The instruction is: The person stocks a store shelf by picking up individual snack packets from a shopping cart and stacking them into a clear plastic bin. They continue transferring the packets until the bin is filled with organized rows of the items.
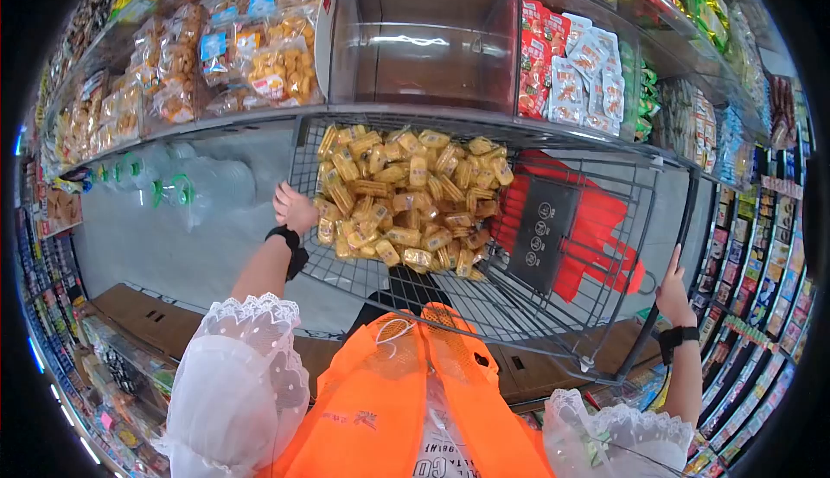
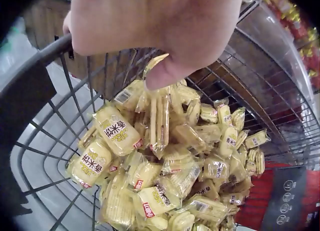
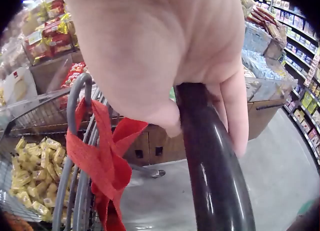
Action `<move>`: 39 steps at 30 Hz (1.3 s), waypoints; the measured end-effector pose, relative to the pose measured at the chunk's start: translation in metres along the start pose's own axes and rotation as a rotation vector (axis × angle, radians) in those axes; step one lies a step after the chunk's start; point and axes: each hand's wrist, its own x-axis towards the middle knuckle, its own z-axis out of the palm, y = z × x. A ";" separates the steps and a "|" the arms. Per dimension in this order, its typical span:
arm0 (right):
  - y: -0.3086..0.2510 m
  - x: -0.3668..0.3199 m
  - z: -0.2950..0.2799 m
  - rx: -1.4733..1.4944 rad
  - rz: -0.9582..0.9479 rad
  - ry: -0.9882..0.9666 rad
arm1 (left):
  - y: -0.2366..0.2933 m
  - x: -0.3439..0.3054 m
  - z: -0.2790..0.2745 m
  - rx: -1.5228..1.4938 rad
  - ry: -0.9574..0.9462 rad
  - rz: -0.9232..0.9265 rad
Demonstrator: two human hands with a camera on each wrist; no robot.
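A wire shopping cart (image 1: 380,294) stands crosswise before me. Heaped at its left end are many yellow packs of rice crackers (image 1: 406,184) in clear wrappers. My left hand (image 1: 296,208) grips the rim at that end, with the thumb hanging inside over the packs in the left wrist view. At the other end, my right hand (image 1: 674,296) holds the dark cart handle (image 3: 212,166), thumb on one side and fingers on the other. A red cloth bag (image 1: 596,210) lies in the cart's right part, its red straps (image 3: 100,156) looped over a grey hook beside the handle.
Clear shelf bins along the far side hold bagged snacks (image 1: 285,59) and red and white packets (image 1: 584,72). Between them is a bare brown bin (image 1: 424,63). Large plastic bottles (image 1: 216,181) lie on the floor at left. More shelves (image 1: 752,253) stand at right.
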 end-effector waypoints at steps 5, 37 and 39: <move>-0.019 0.003 -0.007 -0.009 0.075 -0.021 | -0.001 -0.004 -0.029 -0.085 -0.168 0.022; -0.579 0.114 0.188 0.329 -0.776 0.071 | 0.067 0.021 -0.034 0.615 -0.315 1.032; -0.593 0.130 0.207 0.180 -0.731 -0.101 | 0.054 0.009 -0.048 0.421 -0.282 1.021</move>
